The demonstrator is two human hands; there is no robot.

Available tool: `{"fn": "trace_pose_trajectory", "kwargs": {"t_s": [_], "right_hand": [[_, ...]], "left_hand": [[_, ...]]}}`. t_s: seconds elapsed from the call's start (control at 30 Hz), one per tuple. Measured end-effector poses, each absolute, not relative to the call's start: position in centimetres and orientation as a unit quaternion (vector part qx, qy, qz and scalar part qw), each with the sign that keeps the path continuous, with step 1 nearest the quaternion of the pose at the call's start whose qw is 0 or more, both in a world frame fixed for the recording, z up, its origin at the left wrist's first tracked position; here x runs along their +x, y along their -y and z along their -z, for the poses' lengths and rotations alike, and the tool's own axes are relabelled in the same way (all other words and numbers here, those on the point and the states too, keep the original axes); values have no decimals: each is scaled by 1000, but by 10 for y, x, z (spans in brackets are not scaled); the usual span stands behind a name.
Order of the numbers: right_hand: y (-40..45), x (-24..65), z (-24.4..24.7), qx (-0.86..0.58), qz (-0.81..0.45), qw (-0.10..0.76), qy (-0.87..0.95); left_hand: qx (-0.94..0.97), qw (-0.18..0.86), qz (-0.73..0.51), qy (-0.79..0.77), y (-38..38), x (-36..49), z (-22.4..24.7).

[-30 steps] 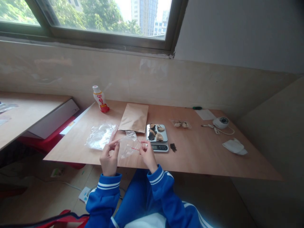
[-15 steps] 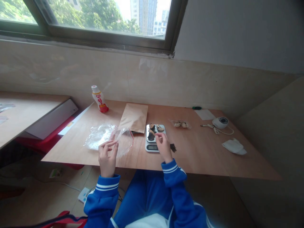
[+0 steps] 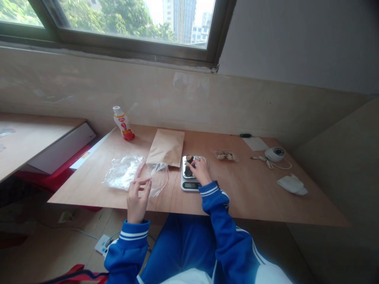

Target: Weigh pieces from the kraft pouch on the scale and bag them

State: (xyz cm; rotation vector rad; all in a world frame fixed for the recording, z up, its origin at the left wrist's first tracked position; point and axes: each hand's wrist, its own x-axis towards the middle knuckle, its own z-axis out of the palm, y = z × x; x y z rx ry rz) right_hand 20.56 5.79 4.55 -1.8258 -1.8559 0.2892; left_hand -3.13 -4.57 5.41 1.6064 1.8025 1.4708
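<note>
Clear plastic bag (image 3: 123,172) lies crumpled on the wooden table (image 3: 254,197), and just beside it the left hand (image 3: 137,195) holds curved fingers at a small zip bag (image 3: 159,179) with a red seal, but I cannot tell if they grip it. Right of the brown paper envelope (image 3: 165,148), the right hand (image 3: 201,170) has its fingertips (image 3: 194,165) bent down on dark and pale pieces (image 3: 187,167) in the metal tray of a digital scale (image 3: 189,184), and I cannot tell if they grasp them. Farther right, a clear pack (image 3: 235,156) holds other pale pieces (image 3: 223,156).

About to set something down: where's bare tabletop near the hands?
Bare plywood lies between the silver digital scale and the crumpled white cloth, and left of the crumpled clear plastic bag. It's crowded at the scale, under the right hand, beside the brown paper envelope.
</note>
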Motion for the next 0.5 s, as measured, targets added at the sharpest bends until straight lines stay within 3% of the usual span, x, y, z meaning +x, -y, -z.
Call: {"fn": "trace_pose_trajectory", "kwargs": {"t_s": [0.3, 0.5], "right_hand": [[-52, 221, -62, -668, -139, 302, 665], [-48, 239, -68, -624, -223, 405, 630]], "left_hand": [[551, 161, -519, -633, 46, -34, -54], [551, 158, -516, -636, 47, -34, -54]]}}
